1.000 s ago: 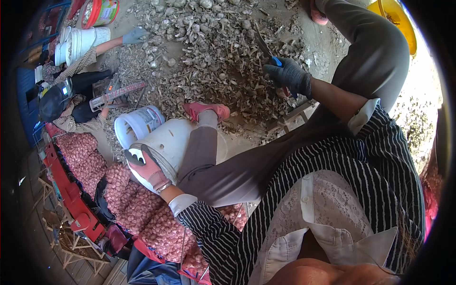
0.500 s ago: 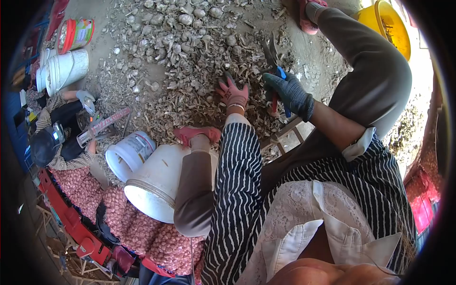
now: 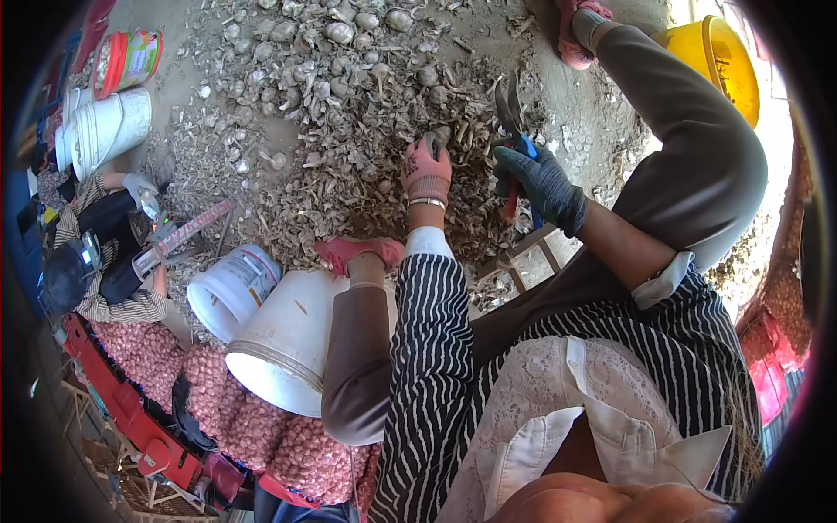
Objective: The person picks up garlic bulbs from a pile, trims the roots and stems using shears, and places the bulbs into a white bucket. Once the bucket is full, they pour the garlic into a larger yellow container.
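My left hand [image 3: 426,173], in a pink glove with a bracelet at the wrist, is over the heap of garlic [image 3: 349,148]. Its fingers are curled together around a garlic bulb [image 3: 442,135] at the fingertips; the fingers partly hide it. My right hand [image 3: 545,185] wears a dark grey-blue glove and grips pruning shears [image 3: 509,109]. Their blades point away from me and stand apart, and a blue and a red handle show around the glove. Dry stalks and bulbs lie under and around both hands.
A white bucket [image 3: 292,318] lies beside my leg, near a smaller white tub [image 3: 234,292]. A yellow bucket [image 3: 732,70] stands at upper right. At left, another person [image 3: 109,240] works near white and red buckets. Net sacks of garlic [image 3: 218,392] line the lower left.
My left hand has gone from spread fingers to curled fingers around a bulb. My right hand with the shears has shifted slightly; the whole view has moved a little.
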